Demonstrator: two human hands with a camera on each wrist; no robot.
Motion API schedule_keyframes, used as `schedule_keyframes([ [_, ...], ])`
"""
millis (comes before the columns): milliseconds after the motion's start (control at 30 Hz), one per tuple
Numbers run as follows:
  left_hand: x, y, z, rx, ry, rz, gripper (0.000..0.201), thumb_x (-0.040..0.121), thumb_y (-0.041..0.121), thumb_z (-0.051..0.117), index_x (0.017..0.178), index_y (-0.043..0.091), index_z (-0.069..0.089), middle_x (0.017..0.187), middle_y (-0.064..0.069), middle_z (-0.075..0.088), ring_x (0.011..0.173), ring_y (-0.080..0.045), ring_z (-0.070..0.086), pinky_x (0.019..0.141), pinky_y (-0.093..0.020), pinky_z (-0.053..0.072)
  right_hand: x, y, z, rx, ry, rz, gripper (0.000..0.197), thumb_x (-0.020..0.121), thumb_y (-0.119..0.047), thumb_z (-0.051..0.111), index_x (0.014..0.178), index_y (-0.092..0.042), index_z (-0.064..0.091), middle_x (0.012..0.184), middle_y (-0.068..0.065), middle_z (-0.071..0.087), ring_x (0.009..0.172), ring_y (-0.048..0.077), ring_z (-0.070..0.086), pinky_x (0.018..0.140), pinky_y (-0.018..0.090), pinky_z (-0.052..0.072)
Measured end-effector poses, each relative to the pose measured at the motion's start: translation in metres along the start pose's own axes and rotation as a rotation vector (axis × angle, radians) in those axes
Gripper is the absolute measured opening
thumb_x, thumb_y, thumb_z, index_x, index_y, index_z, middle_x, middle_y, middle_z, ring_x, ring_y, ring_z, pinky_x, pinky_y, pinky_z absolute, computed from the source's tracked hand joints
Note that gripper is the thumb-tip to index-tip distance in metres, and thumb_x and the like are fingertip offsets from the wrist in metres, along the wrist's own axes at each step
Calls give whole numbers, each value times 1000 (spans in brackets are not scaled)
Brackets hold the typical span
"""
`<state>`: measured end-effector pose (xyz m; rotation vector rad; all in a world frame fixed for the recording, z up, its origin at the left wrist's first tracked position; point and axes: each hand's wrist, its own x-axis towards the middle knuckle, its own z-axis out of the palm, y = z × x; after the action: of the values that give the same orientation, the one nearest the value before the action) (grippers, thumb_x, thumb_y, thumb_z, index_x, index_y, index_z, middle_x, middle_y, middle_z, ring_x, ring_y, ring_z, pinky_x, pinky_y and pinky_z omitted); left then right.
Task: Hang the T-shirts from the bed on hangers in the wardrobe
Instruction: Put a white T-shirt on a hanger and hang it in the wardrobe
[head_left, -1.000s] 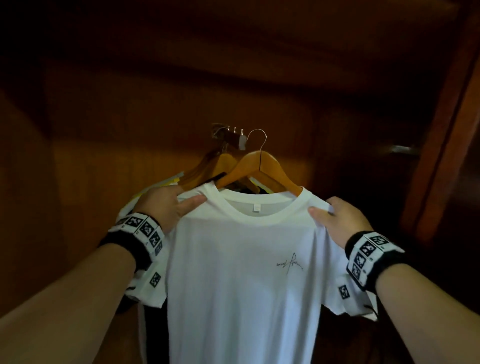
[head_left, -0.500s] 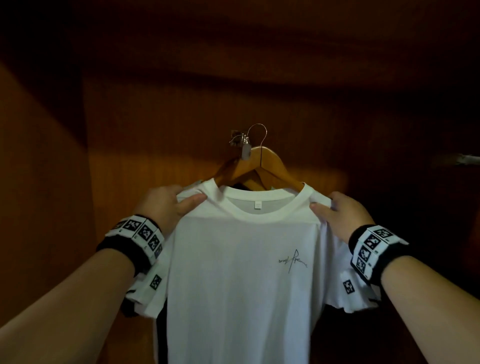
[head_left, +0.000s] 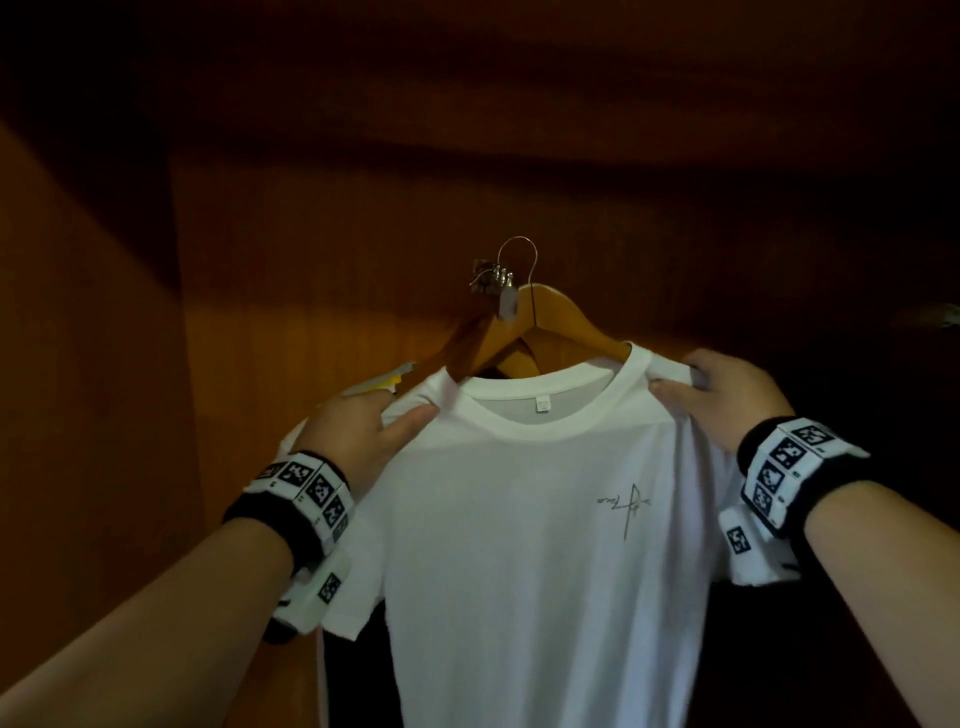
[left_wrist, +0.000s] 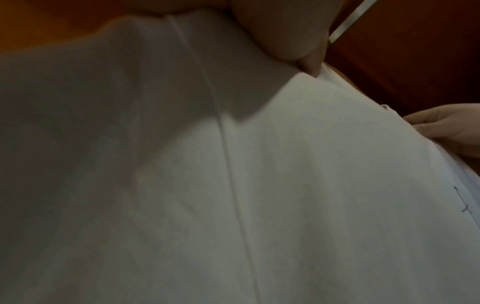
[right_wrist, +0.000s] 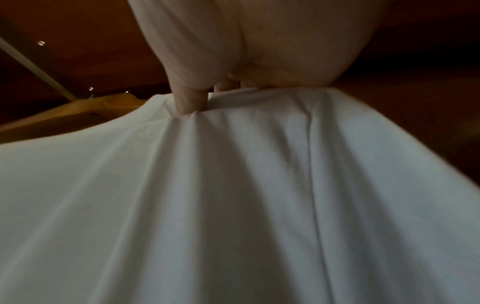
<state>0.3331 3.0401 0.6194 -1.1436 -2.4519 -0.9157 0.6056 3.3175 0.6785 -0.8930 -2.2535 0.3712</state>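
Hands held a white T-shirt (head_left: 530, 519) up inside the wardrobe (head_left: 311, 260), on a wooden hanger (head_left: 550, 327). Left hand (head_left: 358, 436) pinched one shoulder, thumb in front, fingers behind. Right hand (head_left: 727, 395) pinched the other shoulder, bunching the cloth under its thumb. More hangers hung close behind, beside a yellow garment (head_left: 387, 382).

Dim wardrobe interior (head_left: 311, 249) of reddish-brown wood panels, warm glow low

The T-shirt (head_left: 524, 519) hung on the hanger (head_left: 545, 322) before you. Your left hand (head_left: 358, 436) held its left shoulder, your right hand (head_left: 727, 400) its right.
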Motion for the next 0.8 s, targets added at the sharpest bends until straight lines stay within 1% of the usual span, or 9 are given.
schedule_keyframes([
  [100, -1, 4, 0, -31, -59, 42, 67, 90, 80, 38, 114, 27, 71, 100, 3, 71, 86, -15, 63, 75, -33, 51, 6, -3, -11, -21, 4, -26, 29, 91, -52, 68, 109, -29, 65, 99, -6, 72, 90, 18, 66, 82, 43, 56],
  [167, 0, 2, 0, -55, -99, 66, 74, 86, 87, 32, 115, 31, 71, 99, 7, 72, 87, -12, 65, 80, -36, 55, 8, -6, -18, -36, 9, -44, 24, 92, -50, 68, 103, -29, 66, 92, -7, 71, 85, 17, 66, 77, 40, 55],
  [233, 1, 2, 1, -51, -127, 77, 83, 80, 94, 25, 106, 32, 72, 93, 8, 73, 84, -12, 66, 81, -42, 57, 12, -9, -24, -51, 14, -32, 23, 92, -49, 69, 102, -29, 65, 92, -7, 70, 87, 18, 66, 78, 41, 55],
  [300, 2, 4, 1, -61, -167, 90, 82, 79, 95, 25, 96, 30, 73, 87, 7, 73, 79, -12, 67, 79, -45, 58, 18, -12, -29, -82, 31, -25, 29, 91, -51, 69, 109, -28, 64, 97, -7, 68, 92, 20, 65, 82, 43, 55],
  [367, 1, 9, 0, -88, -204, 93, 74, 84, 89, 32, 92, 28, 73, 84, 6, 73, 78, -13, 68, 79, -44, 58, 23, -13, -34, -128, 40, -29, 32, 90, -51, 69, 112, -29, 63, 95, -9, 66, 92, 19, 63, 82, 42, 54],
  [433, 0, 15, 0, -110, -241, 97, 60, 94, 76, 40, 91, 27, 73, 85, 5, 73, 78, -12, 67, 80, -40, 57, 27, -14, -39, -166, 45, -48, 31, 90, -53, 69, 110, -30, 65, 92, -11, 66, 90, 18, 63, 82, 42, 54],
  [500, -1, 18, 1, -128, -263, 102, 51, 98, 68, 43, 92, 28, 73, 87, 8, 74, 80, -10, 67, 78, -34, 55, 32, -14, -43, -206, 54, -54, 33, 88, -56, 69, 111, -32, 65, 95, -10, 67, 94, 20, 64, 87, 47, 55],
  [600, 0, 19, 6, -197, -304, 107, 47, 98, 67, 45, 92, 30, 73, 89, 11, 74, 83, -9, 69, 83, -36, 56, 38, -16, -51, -310, 94, -78, 44, 84, -66, 63, 116, -35, 63, 109, -4, 69, 107, 29, 61, 96, 52, 50],
  [800, -2, 26, 11, -290, -378, 84, 47, 99, 64, 46, 101, 27, 75, 97, 11, 77, 90, -10, 71, 92, -38, 57, 44, -31, -72, -516, 97, -139, 56, 92, -64, 57, 133, -26, 58, 127, 5, 64, 121, 32, 54, 102, 46, 34],
])
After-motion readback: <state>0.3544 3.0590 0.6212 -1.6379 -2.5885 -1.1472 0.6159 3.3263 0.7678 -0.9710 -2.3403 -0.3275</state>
